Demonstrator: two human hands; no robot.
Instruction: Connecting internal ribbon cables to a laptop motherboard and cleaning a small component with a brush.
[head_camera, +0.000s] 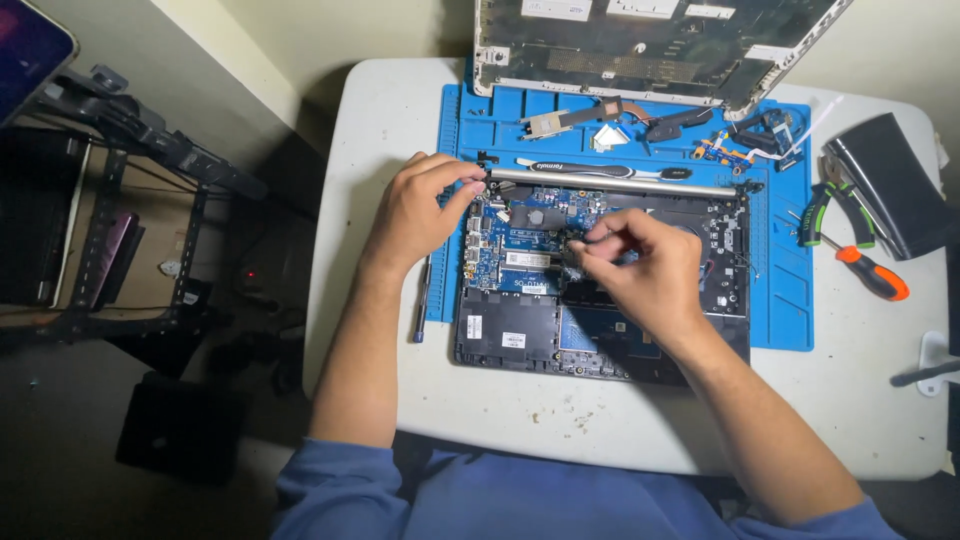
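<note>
An opened laptop base (505, 340) lies on a blue repair mat (785, 290), its blue circuit board (520, 235) exposed. My left hand (415, 210) rests on the laptop's upper left corner, fingertips pinched at the hinge end. My right hand (640, 265) hovers over the middle of the board, thumb and fingers pinched together on something small that I cannot make out. The silver hinge bar (620, 180) runs along the laptop's far edge.
A removed laptop cover (640, 45) leans at the back. Loose parts, cables and a heat pipe (590, 115) lie on the mat's far strip. Pliers (820, 215), an orange-handled screwdriver (875, 275) and a black pouch (890, 185) sit right. A thin tool (422, 300) lies left.
</note>
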